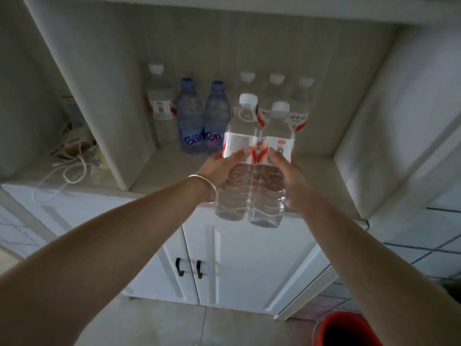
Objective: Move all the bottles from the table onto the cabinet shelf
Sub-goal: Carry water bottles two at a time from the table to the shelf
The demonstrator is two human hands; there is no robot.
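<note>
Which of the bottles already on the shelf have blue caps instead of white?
The two blue-tinted bottles standing side by side, second and third from the left in the row. The other shelf bottles are clear with white caps.

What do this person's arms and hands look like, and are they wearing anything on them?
Both forearms are bare, with no sleeves in sight and no gloves. The left hand has a thin, pale metal bangle around its wrist. The right hand and its wrist show nothing worn: no watch, band or ring that can be made out. Fingernails look short and unpainted, though the picture is a little blurred.
</note>
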